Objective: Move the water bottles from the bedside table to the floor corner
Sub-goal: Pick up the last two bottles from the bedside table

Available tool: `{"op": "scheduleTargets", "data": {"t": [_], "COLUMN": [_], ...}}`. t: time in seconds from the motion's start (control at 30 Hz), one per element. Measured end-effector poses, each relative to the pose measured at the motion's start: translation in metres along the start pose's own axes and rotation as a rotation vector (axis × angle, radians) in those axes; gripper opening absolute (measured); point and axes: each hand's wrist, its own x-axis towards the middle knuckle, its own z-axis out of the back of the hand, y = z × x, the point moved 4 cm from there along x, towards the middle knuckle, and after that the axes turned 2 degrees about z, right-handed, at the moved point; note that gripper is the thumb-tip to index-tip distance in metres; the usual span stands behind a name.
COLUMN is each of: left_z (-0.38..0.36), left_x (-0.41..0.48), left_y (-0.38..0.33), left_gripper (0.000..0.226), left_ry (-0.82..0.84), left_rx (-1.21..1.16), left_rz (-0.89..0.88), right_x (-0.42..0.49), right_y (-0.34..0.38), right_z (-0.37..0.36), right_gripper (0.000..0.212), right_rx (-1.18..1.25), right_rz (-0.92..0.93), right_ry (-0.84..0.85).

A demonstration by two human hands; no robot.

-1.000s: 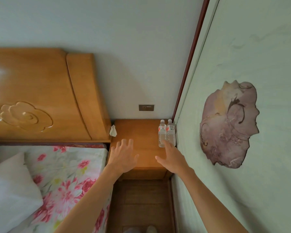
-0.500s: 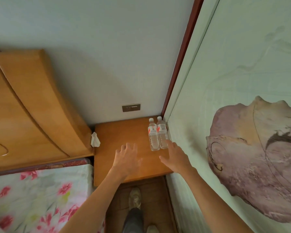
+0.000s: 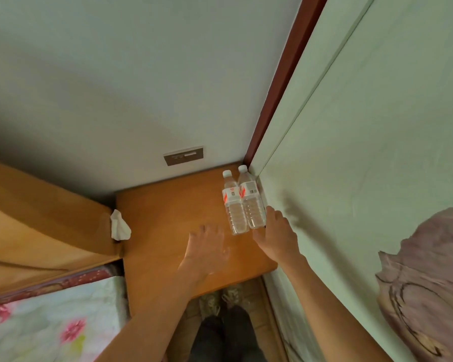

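Two clear water bottles with white caps and red-and-white labels stand side by side at the back right of the wooden bedside table (image 3: 162, 220), against the right wall. The left bottle (image 3: 234, 205) touches the right bottle (image 3: 251, 202). My right hand (image 3: 277, 233) reaches at the base of the right bottle, its fingers straight and beside the bottle's lower part. My left hand (image 3: 207, 246) hovers over the table with fingers spread, just left of the left bottle, holding nothing.
A crumpled white tissue (image 3: 119, 227) lies at the table's left edge beside the wooden headboard (image 3: 37, 218). A wall switch plate (image 3: 183, 155) sits above the table. The floral bedsheet (image 3: 50, 322) is at lower left. My legs and shoes (image 3: 225, 309) stand on the wooden floor.
The view has moved closer and tilted down toward the table. Both hands have advanced toward the bottles; the right hand now reaches the right bottle's base.
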Motion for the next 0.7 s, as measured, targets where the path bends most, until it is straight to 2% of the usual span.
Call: {"op": "scheduleTargets", "data": {"t": [0.13,0.3,0.37,0.5,0.6,0.7], "left_z": [-0.015,-0.033,-0.039,-0.054,-0.065,-0.072], "left_x": [0.047,0.105,0.121,0.152,0.167,0.175], "left_y": [-0.003,-0.01,-0.015,-0.025,-0.031,-0.036], "left_gripper": [0.05,0.051,0.06,0.094,0.098,0.109], "left_ry": [0.004,-0.026,-0.039,-0.057,-0.112,-0.135], "left_rx": [-0.07,-0.285,-0.347,-0.413,-0.425,-0.394], "left_rz": [0.023,0.189,0.237,0.272,0.268,0.303], "right_x": [0.038,0.084,0.097,0.122,0.138,0.149], "right_y": [0.0,-0.001,-0.002,-0.009,-0.018,-0.022], "right_z": [-0.024,-0.055,-0.063,-0.079,-0.089,-0.093], "right_gripper": [0.062,0.074,0.072,0.071,0.079,0.077], "right_rx": [-0.021,-0.043,-0.053,-0.053,-0.055,-0.052], "right_rz": [-0.028,-0.047,-0.05,-0.068,-0.082,-0.07], "right_ry": [-0.002,-0.026,-0.021,-0.048,-0.049,-0.048]}}
